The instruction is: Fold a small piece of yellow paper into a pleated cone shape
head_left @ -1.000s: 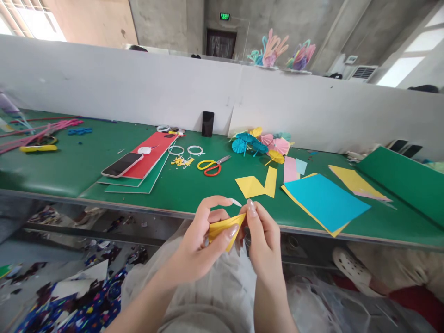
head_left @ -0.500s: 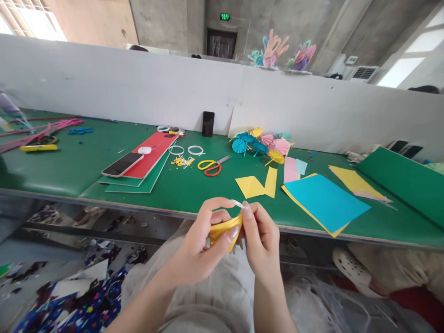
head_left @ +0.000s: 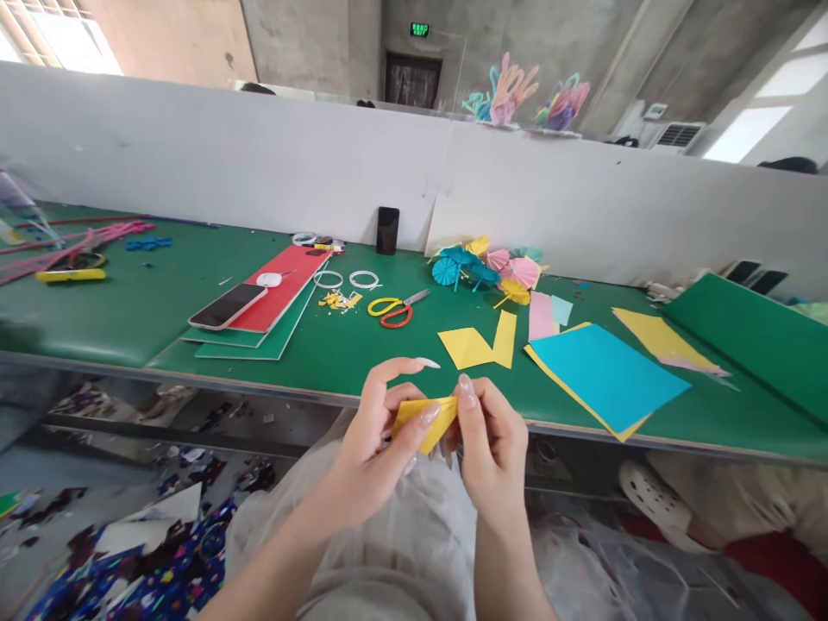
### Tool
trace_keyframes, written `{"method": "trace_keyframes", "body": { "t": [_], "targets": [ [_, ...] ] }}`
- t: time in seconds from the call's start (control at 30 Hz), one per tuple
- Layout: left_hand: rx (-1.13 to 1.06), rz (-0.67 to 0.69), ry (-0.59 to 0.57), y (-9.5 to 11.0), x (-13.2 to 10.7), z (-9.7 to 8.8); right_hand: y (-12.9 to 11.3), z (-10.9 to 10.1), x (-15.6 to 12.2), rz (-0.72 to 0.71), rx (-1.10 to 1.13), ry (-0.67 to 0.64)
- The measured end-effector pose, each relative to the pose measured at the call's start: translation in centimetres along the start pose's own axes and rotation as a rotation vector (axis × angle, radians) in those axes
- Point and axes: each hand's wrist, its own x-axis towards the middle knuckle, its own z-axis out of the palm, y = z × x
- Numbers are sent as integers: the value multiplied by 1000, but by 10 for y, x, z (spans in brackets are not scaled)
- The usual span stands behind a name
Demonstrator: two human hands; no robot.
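Note:
Between my hands, in front of the table's near edge, is a piece of folded yellow paper. My left hand grips it from the left, thumb on top, with the index finger lifted off. At its right end, my right hand pinches the paper between thumb and fingers. Some fingertips are hidden behind the paper. Beyond the hands lie cut yellow paper pieces and scissors with one yellow and one red handle.
Blue paper overlies yellow sheets on the right. Small paper umbrellas cluster near the white partition. A phone rests on red and green boards at left. Another phone leans upright. Yellow scraps lie near the scissors.
My left index finger has lifted away from the right thumb. The folded yellow paper has turned, showing a flatter face, and my right hand has shifted slightly right.

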Motion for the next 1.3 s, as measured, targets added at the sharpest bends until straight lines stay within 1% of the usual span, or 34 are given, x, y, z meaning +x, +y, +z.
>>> {"method": "trace_keyframes", "body": {
  "t": [0.07,0.17,0.23,0.33,0.5,0.67,0.73,0.83,0.93,1.0,1.07,1.17,1.3],
  "targets": [
    [12,27,25,0,1,0,0,0,1,47,102,-4],
    [43,62,46,1,2,1,2,-1,1,117,232,-108],
    [56,82,40,2,3,1,3,-2,1,131,248,-167],
    [64,95,40,1,2,2,3,-2,0,121,221,-191],
    [72,96,59,-1,2,2,5,0,-1,114,207,-144],
    [90,115,62,-1,2,3,8,2,-3,81,206,-58],
    [95,124,70,0,2,3,7,2,-2,75,162,-71],
    [107,123,82,1,2,3,4,0,-1,70,129,-133],
    [115,118,84,1,3,2,3,-2,1,66,181,-175],
    [117,116,81,1,3,2,4,-2,1,86,200,-171],
    [119,112,82,1,3,2,5,-1,1,119,181,-144],
    [105,117,67,0,3,3,7,2,0,140,140,-60],
    [85,124,39,0,2,4,8,8,-1,146,211,19]
  ]
}}
